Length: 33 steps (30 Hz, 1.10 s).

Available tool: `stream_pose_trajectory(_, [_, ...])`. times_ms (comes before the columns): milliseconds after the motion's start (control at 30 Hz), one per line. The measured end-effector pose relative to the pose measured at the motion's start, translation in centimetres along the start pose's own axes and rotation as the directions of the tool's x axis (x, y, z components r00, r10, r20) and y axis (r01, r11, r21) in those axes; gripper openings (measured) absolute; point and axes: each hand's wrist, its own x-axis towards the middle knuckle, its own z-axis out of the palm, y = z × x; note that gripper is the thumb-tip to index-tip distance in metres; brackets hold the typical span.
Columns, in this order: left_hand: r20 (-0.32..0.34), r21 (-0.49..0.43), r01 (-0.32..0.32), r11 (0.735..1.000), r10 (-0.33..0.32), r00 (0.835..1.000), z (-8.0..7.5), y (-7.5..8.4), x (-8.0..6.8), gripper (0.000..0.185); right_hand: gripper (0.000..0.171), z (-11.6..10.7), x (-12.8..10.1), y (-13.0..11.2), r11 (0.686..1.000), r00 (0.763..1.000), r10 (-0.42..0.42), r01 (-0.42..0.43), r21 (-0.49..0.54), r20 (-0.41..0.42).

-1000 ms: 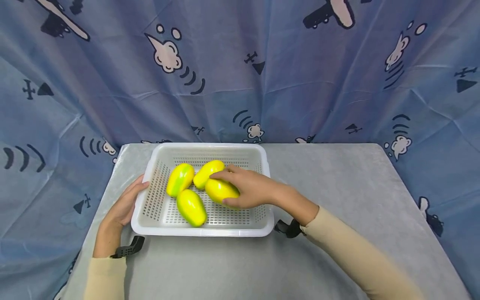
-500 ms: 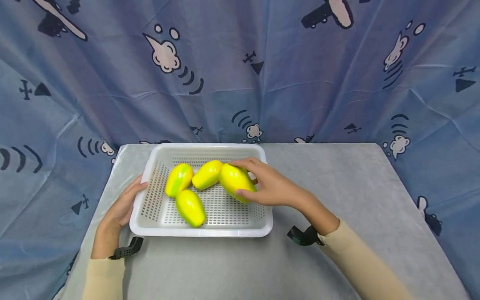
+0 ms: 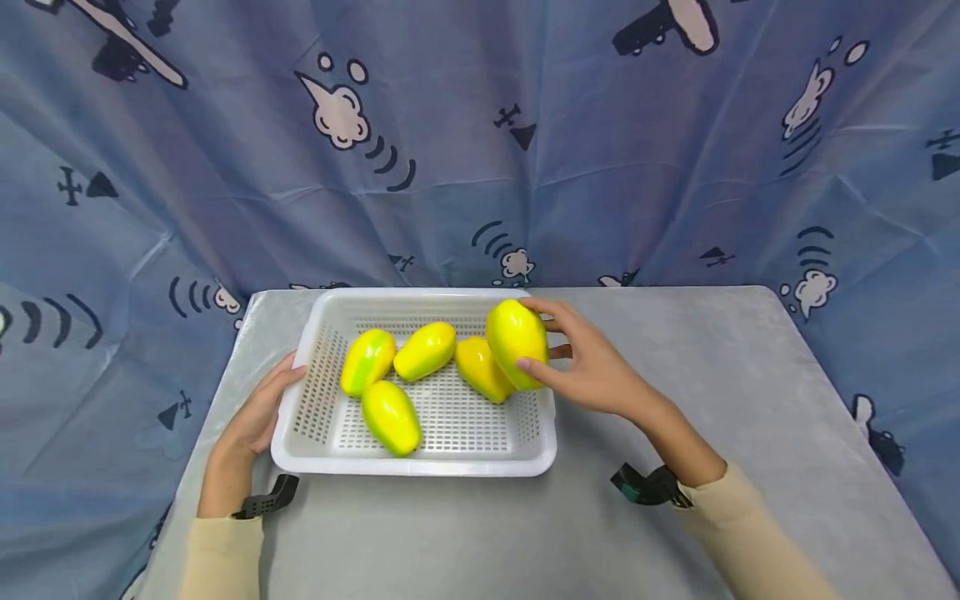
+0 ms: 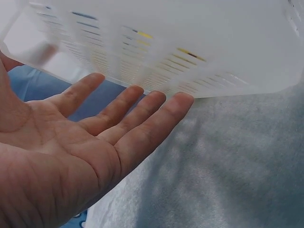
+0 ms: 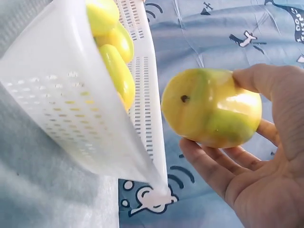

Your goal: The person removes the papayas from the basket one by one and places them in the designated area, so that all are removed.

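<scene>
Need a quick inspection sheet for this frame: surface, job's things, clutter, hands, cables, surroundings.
Surface: grey cloth-covered table.
Job's things: white perforated basket holding four yellow-green mangoes; a fifth, the held mango, is raised over the basket's right rim.
Clutter: nothing seen.
Hands: right hand grips the held mango; left hand lies open, fingers straight, against the basket's left wall.
Cables: nothing seen; only black wrist mounts.
Surroundings: blue printed curtain behind and at both sides of the table.
</scene>
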Motion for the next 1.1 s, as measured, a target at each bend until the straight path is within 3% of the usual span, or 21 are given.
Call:
stream_pose_trajectory(167, [-0.002,-0.005,0.002,1.0,-0.002,1.0,0.1,-0.2,0.1,0.068,0.076,-0.4,-0.9,1.3,0.998,0.996,0.003,0.003,0.062,-0.089])
stream_pose_trajectory(400, [0.0,0.002,0.007,1.0,-0.007,1.0,0.2,-0.5,0.2,0.068,0.071,-1.0,-2.3,3.5,0.986,0.974,0.102,-0.072,0.15,-0.202])
stream_pose_trajectory(833, [0.016,0.007,-0.016,1.0,0.016,1.0,-0.2,-0.1,0.1,0.068,0.074,-1.3,-3.4,7.2,0.965,0.951,0.219,-0.177,0.194,-0.22])
stream_pose_trajectory(1100, [0.008,0.015,-0.009,1.0,0.009,1.0,0.0,-0.1,0.0,0.069,0.075,0.0,-3.8,10.2,0.961,0.934,0.276,-0.259,0.1,-0.225])
